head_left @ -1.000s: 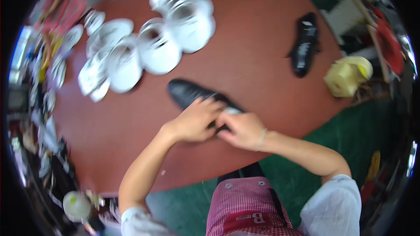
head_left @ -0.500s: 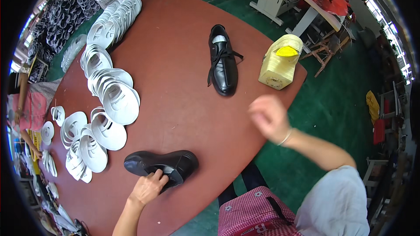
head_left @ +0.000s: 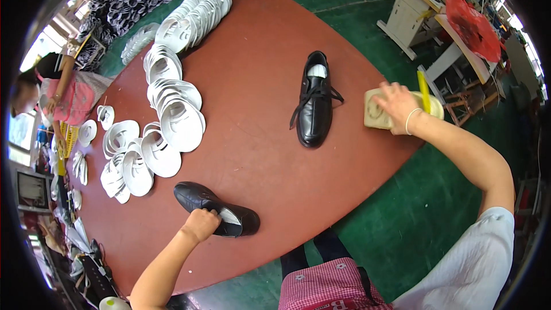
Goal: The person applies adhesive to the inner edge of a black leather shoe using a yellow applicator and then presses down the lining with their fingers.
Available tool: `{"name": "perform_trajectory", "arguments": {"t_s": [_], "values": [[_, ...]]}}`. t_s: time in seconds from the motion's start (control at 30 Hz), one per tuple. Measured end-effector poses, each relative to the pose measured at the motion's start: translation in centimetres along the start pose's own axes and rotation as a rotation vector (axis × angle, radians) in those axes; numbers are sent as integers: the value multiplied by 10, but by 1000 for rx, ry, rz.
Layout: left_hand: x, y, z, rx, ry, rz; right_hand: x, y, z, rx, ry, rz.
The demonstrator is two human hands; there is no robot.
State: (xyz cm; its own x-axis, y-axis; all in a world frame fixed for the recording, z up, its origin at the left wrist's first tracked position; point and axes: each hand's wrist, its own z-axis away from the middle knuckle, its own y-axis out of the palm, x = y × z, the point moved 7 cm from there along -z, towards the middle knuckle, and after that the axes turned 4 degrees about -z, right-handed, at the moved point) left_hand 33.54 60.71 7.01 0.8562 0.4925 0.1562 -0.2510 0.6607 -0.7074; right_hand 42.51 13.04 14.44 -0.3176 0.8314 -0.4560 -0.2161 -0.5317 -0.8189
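Just then, our right hand [head_left: 399, 106] had come onto the chunky pale-yellow block [head_left: 375, 117], untouched half a second earlier; its fingers lay spread over it, though we couldn't tell whether they gripped. Our left hand [head_left: 201, 225] still pinched the opening of the round-toed black leather shoe [head_left: 247, 221], near our edge of the reddish-brown counter [head_left: 258, 155]. So the work now occupied both hands; the laced black leather shoe [head_left: 315, 119] stood free between them.

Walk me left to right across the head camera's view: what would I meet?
A co-worker's pink apron, a row of overlapping white pieces, a black laced shoe, the wearer's right hand on a yellowish block, then red plastic on a bench.
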Motion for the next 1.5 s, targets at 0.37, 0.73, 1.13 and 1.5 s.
{"name": "perform_trajectory", "arguments": {"t_s": [0.37, 0.73, 1.13, 1.5], "values": [[-15, -5, 22, -288, -97, -38, -92, 26, -23, 226, 470, -685], [-20, -5, 13, -123, -185, 7, -31, 53, 27, 235, 565, -885], [-38, -11, 45, -466, -495, 241, 22, 122, 152, -563, 290, -1648], [-29, -17, 60, -429, -937, 199, 31, 70, 150, -1104, 322, -1479]]}}
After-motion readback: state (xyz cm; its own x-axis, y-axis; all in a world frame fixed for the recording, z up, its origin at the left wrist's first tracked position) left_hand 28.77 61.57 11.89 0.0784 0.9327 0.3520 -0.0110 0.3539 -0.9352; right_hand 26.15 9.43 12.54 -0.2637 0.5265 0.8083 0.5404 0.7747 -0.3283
